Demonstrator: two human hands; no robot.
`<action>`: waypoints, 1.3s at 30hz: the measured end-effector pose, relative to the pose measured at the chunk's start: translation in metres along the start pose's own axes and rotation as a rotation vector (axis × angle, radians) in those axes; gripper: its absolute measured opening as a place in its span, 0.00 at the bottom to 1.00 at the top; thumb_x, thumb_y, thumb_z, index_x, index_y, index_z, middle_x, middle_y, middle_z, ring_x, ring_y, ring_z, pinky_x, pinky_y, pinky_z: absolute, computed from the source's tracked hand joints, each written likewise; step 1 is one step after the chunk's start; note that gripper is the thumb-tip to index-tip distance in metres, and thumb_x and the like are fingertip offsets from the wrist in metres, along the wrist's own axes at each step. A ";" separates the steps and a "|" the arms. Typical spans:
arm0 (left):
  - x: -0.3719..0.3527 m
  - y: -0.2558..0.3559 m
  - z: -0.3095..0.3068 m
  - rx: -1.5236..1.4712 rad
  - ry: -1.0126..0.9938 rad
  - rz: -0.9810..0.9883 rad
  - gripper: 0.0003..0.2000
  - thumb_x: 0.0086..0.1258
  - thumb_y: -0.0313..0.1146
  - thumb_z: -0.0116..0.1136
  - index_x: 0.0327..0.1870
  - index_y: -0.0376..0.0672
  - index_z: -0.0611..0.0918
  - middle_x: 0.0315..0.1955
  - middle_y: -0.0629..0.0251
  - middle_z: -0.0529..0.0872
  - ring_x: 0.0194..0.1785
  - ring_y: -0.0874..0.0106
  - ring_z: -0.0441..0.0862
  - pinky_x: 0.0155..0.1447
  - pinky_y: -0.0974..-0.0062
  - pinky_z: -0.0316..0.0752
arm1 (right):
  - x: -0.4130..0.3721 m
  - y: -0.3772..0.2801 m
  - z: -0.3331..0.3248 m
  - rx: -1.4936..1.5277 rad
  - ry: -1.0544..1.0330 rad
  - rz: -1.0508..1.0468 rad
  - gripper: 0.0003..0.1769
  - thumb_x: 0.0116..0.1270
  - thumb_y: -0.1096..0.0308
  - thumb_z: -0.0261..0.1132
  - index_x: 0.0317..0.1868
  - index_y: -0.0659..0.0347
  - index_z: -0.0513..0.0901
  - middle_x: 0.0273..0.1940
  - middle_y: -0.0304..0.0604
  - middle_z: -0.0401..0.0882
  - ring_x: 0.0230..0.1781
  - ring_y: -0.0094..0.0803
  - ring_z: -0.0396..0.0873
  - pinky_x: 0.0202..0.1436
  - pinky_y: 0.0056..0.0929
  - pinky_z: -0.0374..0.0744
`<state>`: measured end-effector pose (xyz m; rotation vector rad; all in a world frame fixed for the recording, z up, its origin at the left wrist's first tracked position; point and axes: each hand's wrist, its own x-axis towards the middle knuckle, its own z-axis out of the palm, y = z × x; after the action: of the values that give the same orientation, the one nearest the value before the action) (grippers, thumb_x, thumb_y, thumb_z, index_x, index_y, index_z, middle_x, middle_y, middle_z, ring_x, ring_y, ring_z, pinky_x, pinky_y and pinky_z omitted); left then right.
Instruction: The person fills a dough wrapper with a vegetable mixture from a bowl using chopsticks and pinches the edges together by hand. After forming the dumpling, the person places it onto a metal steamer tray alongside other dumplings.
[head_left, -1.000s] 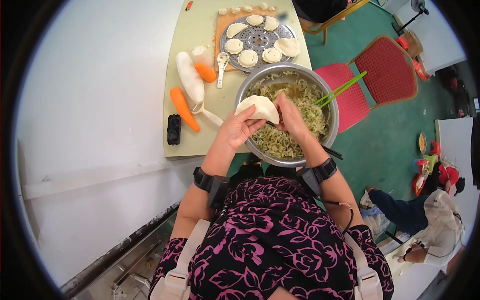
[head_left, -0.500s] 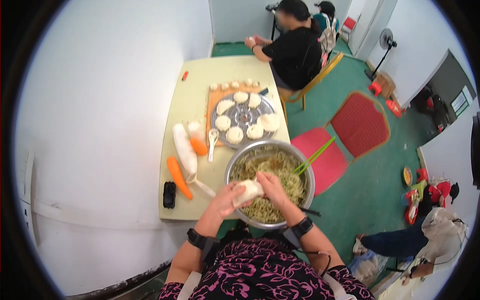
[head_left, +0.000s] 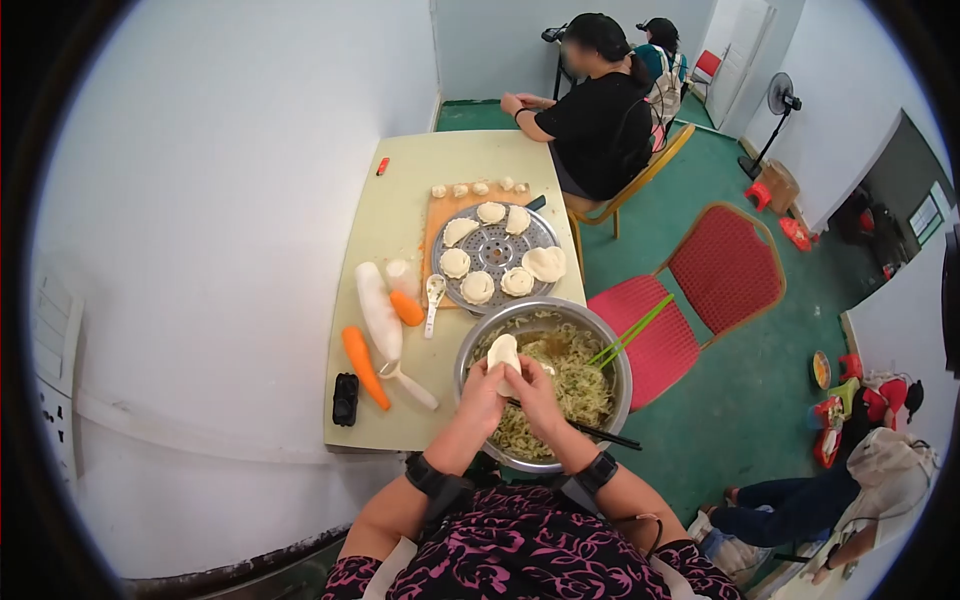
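Note:
My left hand [head_left: 483,395] and my right hand [head_left: 536,393] pinch a folded dumpling [head_left: 503,353] between thumbs and fingers, its pale dough standing up above the fingertips. Both hands are over a large metal bowl [head_left: 625,400] of shredded green filling [head_left: 580,400]. Green chopsticks [head_left: 635,332] lean out over the bowl's right rim, and black chopsticks [head_left: 610,436] stick out at its lower right. Beyond the bowl, a round perforated steamer tray [head_left: 517,253] holds several pleated dumplings [head_left: 478,287] and a flat-looking piece of dough [head_left: 544,264].
A wooden board [head_left: 437,210] with small dough pieces [head_left: 460,190] lies under the tray. On the left are a white radish [head_left: 378,315], carrots [head_left: 362,365], a spoon [head_left: 434,300], a white peeler [head_left: 412,386] and a black object [head_left: 345,398]. A red chair [head_left: 645,350] stands right; a person [head_left: 605,120] sits beyond.
The dumpling has turned from lying sideways between my hands to standing upright at my fingertips. My hands have come closer together. The whole view has shifted slightly.

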<state>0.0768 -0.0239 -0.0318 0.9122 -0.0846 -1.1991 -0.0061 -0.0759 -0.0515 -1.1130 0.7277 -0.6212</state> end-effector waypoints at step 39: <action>-0.008 0.057 0.000 0.831 -0.211 -0.025 0.15 0.67 0.37 0.46 0.46 0.36 0.75 0.34 0.65 0.79 0.33 0.78 0.79 0.32 0.82 0.77 | -0.006 -0.071 -0.037 -0.590 -0.189 -0.343 0.06 0.56 0.72 0.62 0.34 0.64 0.79 0.27 0.38 0.77 0.26 0.25 0.73 0.32 0.22 0.72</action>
<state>0.1167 -0.0137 0.0084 1.4966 -0.7878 -1.2915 -0.0449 -0.1150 0.0065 -1.8430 0.5710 -0.5908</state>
